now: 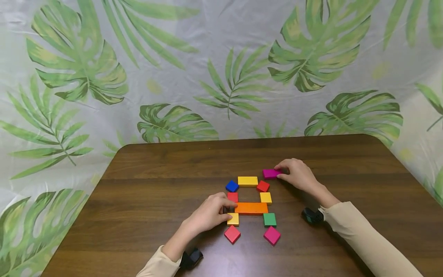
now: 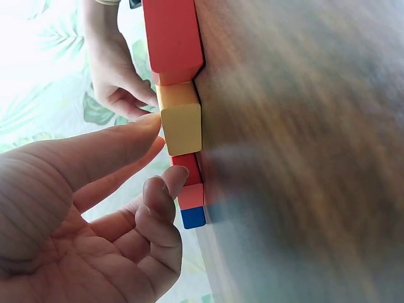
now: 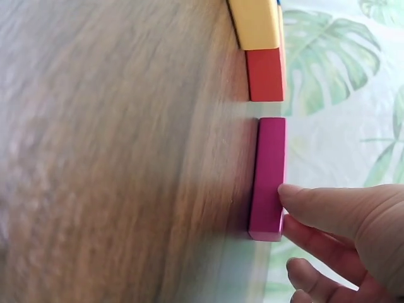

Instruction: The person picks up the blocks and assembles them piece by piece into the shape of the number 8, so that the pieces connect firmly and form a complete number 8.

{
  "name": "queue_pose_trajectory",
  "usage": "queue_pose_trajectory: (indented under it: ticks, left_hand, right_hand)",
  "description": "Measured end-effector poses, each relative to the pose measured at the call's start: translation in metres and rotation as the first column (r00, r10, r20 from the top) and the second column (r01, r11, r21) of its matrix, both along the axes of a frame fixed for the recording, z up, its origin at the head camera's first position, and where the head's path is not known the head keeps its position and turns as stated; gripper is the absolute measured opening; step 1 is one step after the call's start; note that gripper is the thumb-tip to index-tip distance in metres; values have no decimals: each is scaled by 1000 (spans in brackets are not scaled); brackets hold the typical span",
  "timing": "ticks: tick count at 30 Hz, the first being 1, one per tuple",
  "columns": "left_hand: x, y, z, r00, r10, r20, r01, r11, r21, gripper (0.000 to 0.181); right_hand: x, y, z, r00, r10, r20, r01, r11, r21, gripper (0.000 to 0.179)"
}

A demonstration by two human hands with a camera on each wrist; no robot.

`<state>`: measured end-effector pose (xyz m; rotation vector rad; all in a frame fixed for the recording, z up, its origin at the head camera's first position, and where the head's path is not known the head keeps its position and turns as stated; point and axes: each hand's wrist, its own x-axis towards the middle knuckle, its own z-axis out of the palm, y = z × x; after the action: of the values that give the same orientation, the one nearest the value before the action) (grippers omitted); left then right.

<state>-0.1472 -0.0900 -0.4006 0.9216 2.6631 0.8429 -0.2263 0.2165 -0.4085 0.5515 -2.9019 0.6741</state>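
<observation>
In the head view, my left hand point(image 1: 211, 212) reaches in from the left over the blocks. Its thumb touches a small yellow block point(image 1: 233, 219), and its index fingertip rests at the left end of a long orange block point(image 1: 251, 208). The left wrist view shows the thumb on the top edge of that yellow block point(image 2: 182, 129), with the other fingers bent beside it. At the far right of the group, my right hand point(image 1: 298, 174) pinches one end of a magenta oblong block point(image 1: 271, 174) between thumb and index finger. This block point(image 3: 268, 180) lies flat on the table.
Around the orange block lie a yellow oblong point(image 1: 247, 181), a blue block point(image 1: 232, 186), red blocks point(image 1: 263, 186), a yellow square point(image 1: 265, 197), a green square point(image 1: 269, 219) and a pink block point(image 1: 272, 235). A leaf-patterned curtain point(image 1: 173, 88) hangs behind the brown table point(image 1: 155, 169).
</observation>
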Motion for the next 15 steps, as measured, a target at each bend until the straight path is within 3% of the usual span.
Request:
queue_pose_trajectory:
  ticks: [15]
  left_hand:
    - [3, -2, 1, 1000, -5, -19, 4, 1000, -2, 30]
  right_hand:
    - [6, 11, 3, 999, -26, 21, 25, 999, 39, 17]
